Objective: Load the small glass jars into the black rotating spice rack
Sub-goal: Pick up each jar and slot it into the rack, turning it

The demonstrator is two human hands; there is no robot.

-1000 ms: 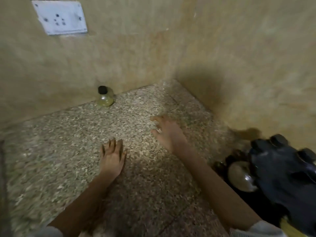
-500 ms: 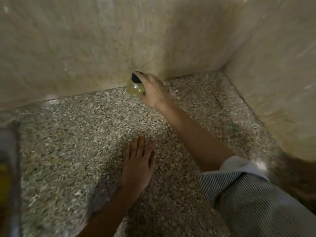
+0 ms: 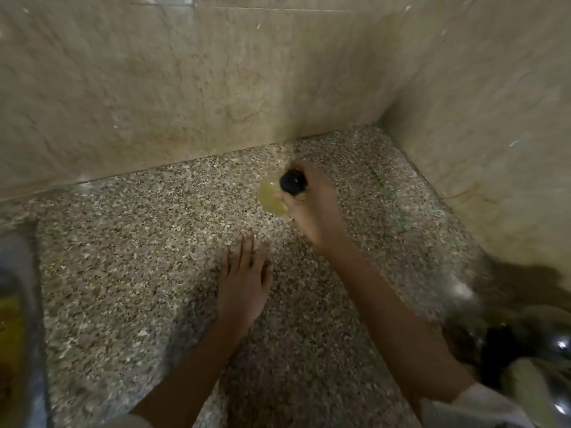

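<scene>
A small glass jar (image 3: 272, 197) with yellowish contents and a black cap sits or hangs just above the speckled granite counter (image 3: 139, 257), away from the back wall. My right hand (image 3: 312, 205) is closed around its neck and cap from the right. My left hand (image 3: 245, 285) lies flat on the counter with fingers spread, a little nearer to me than the jar. The black spice rack (image 3: 506, 350) shows only as a dark blurred shape at the lower right edge.
Marble walls meet in a corner at the back right (image 3: 383, 125). A metal sink rim (image 3: 24, 304) with something yellow inside runs along the left edge. Shiny blurred objects crowd the lower right corner.
My right hand reached the jar at the back wall, closed on it and drew it away from the wall toward me. My left hand stayed flat on the counter.
</scene>
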